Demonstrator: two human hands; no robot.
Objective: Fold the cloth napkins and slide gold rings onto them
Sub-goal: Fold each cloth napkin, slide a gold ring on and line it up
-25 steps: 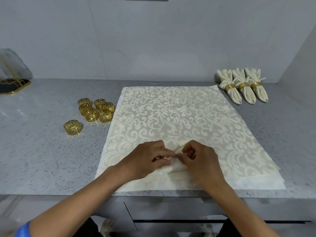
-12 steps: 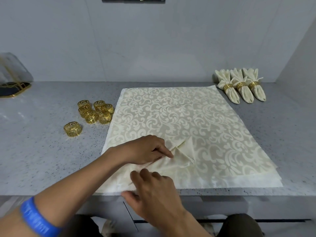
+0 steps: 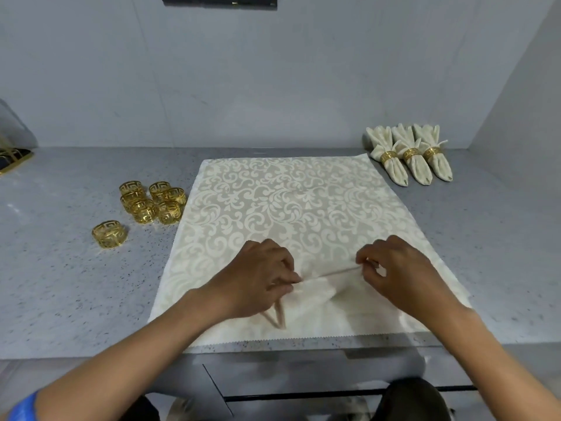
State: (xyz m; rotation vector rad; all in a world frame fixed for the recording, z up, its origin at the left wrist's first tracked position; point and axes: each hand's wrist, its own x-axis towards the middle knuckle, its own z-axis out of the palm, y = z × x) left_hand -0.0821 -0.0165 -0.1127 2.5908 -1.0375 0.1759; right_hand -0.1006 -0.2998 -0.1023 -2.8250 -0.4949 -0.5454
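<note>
A cream napkin [image 3: 291,208] with a scroll pattern lies flat on the grey counter, its near part gathered into a raised fold. My left hand [image 3: 258,281] pinches that fold at its left end. My right hand [image 3: 394,271] pinches the same fold farther right, so a ridge of cloth runs taut between them. Several loose gold rings [image 3: 151,200] sit in a cluster left of the napkin, and one more gold ring [image 3: 109,233] stands apart nearer to me. Three folded napkins with rings on them [image 3: 409,156] lie at the back right.
The grey speckled counter [image 3: 60,284] ends at a front edge just below the napkin's zigzag hem. Walls close the back and the right side. A dark tray with a gold rim [image 3: 13,158] shows at the far left edge.
My right hand has moved from the near left edge of the napkin up and to the right and now pinches the fold. The fold between my hands has stretched wider.
</note>
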